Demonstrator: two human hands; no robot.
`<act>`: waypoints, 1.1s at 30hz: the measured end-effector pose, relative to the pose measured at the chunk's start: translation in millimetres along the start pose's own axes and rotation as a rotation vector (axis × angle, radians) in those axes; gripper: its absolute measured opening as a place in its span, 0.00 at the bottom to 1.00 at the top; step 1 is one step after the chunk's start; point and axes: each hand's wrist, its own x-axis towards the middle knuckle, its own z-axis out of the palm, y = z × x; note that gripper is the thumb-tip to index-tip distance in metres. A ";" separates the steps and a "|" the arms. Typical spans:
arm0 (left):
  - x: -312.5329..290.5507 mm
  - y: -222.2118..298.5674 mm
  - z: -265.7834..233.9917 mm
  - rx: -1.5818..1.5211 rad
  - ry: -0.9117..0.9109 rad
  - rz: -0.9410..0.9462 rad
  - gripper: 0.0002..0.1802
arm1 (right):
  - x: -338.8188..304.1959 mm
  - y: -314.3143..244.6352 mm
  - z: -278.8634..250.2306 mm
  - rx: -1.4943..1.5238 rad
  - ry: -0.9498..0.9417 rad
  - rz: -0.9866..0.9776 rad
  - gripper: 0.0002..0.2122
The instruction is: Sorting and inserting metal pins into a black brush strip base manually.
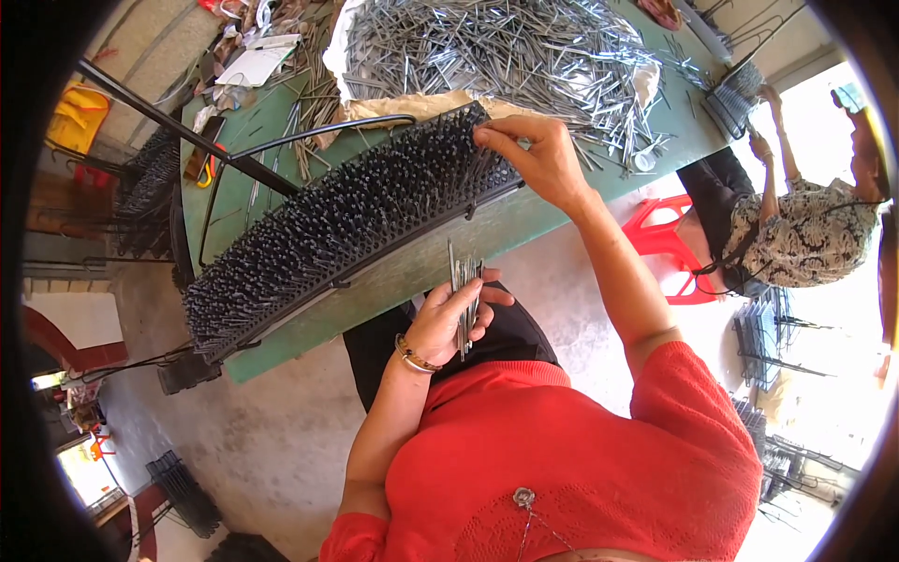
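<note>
Basically, at lower center of the frame: bundle of thin metal rods (467, 304) clasped in the left hand (435, 323), thumb pressed across, lengths running approx. up-down. At upper center: right hand (543, 159), thumb and index brought together at the right end of a long black rack (346, 215) crammed w/ dark rods, slanting diag. down to left of center. Can't tell whether pinching a rod there or merely touching.

Handling, as a guess: each rod light, prob. stiff, smooth-looking, so maybe a bit slippery, esp. bunched; hardly fragile, though poss. bendable. Best taken near one end, thumb vs. index, singly; bundle best clasped round the middle, to avoid fanning out. Rack prob. far heavier and rigid: grab by the frame edge, not by the rods.

Hard to make out: rod count in the left palm, partly covered by thumb; exact tip shape, too small; spot beneath the right fingertips, blocked. Heap of loose rods (487, 47) on the green table (676, 126), cut off by the top of the frame. Far right: co-worker (796, 234) in patterned top, partly lost in glare, hands near another rack (735, 98), action unclear.
</note>
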 end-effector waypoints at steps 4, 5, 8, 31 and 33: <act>0.7 0.6 0.0 -0.060 -0.003 -0.027 0.20 | -3.4 6.4 3.8 0.011 -0.004 -0.010 0.08; 1.0 -0.1 -1.2 -0.059 -0.008 -0.026 0.20 | -3.7 8.4 5.3 -0.009 -0.017 -0.014 0.08; 0.8 0.7 -0.9 -0.044 -0.018 -0.019 0.20 | -6.6 12.3 7.4 -0.030 -0.070 -0.119 0.08; 2.6 12.5 12.2 0.155 -0.184 0.074 0.19 | -61.5 -16.7 13.6 0.511 -0.662 0.544 0.11; 4.0 11.9 15.1 0.171 -0.172 0.043 0.19 | -65.3 -5.6 12.3 0.530 -0.529 0.451 0.11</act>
